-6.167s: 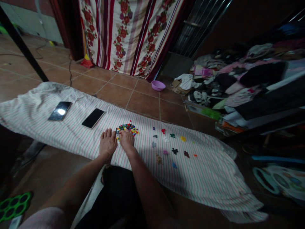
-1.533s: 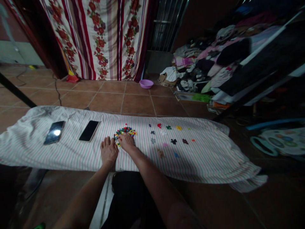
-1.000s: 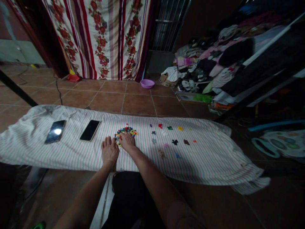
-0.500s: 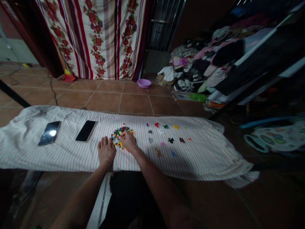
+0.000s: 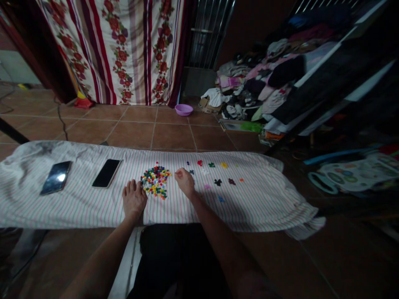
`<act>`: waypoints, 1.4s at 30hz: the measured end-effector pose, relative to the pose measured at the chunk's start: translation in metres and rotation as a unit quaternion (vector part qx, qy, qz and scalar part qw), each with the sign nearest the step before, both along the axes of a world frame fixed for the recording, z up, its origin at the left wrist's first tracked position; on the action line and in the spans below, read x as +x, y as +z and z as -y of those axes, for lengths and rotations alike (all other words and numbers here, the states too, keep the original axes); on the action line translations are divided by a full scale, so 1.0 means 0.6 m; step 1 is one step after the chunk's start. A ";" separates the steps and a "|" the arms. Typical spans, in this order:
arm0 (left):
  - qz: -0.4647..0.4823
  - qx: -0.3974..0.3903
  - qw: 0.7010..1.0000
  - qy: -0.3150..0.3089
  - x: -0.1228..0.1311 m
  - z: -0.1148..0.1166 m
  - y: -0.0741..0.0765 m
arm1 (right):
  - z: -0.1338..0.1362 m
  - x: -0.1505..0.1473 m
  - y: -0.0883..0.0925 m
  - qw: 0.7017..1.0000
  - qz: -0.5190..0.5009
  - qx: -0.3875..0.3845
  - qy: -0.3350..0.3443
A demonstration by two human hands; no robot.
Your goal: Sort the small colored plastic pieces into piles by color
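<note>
A heap of small coloured beads point(image 5: 155, 181) lies on a pink-striped white cloth point(image 5: 264, 199) spread over the floor. My left hand point(image 5: 134, 198) rests flat on the cloth just left of the heap, fingers together. My right hand point(image 5: 185, 181) sits right of the heap with fingertips pinched, apparently on a tiny bead that is too small to make out. To its right, small same-colour groups of beads point(image 5: 218, 182) lie in rows.
Two phones point(image 5: 106, 172) point(image 5: 56, 177) lie on the cloth at left. Beyond are tiled floor, a purple bowl point(image 5: 183, 109), a floral curtain point(image 5: 131, 45), a clothes pile point(image 5: 258, 87) and a plastic toy tray point(image 5: 352, 174) at right.
My right hand has left the bead heap and moved right toward the sorted groups, fingers pinched. My left hand stayed flat. The view drifted slightly.
</note>
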State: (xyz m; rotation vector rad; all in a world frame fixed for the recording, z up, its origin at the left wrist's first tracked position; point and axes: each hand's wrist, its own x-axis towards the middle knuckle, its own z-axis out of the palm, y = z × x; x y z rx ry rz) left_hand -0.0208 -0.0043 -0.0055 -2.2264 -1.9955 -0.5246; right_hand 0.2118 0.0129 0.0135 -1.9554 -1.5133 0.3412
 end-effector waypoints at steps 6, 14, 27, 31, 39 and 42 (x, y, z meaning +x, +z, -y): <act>-0.003 -0.001 1.000 -0.003 -0.001 0.000 -0.002 | 0.017 0.086 -0.001 0.997 -0.026 0.014 -0.076; 0.004 -0.001 1.000 -0.001 -0.001 0.000 0.000 | 0.020 0.133 -0.006 0.986 -0.012 -0.028 -0.162; 0.005 -0.002 1.000 0.004 -0.001 -0.002 -0.005 | 0.002 0.130 -0.003 0.978 0.031 -0.108 -0.178; 0.006 0.004 1.000 0.004 0.000 -0.001 -0.006 | 0.000 0.131 -0.013 0.980 0.038 -0.099 -0.170; 0.002 0.009 1.000 0.005 0.000 -0.002 -0.006 | -0.003 0.138 -0.033 0.984 0.014 -0.088 -0.154; 0.007 0.007 1.000 0.003 0.001 -0.002 -0.005 | -0.002 0.140 -0.038 0.986 0.010 -0.075 -0.152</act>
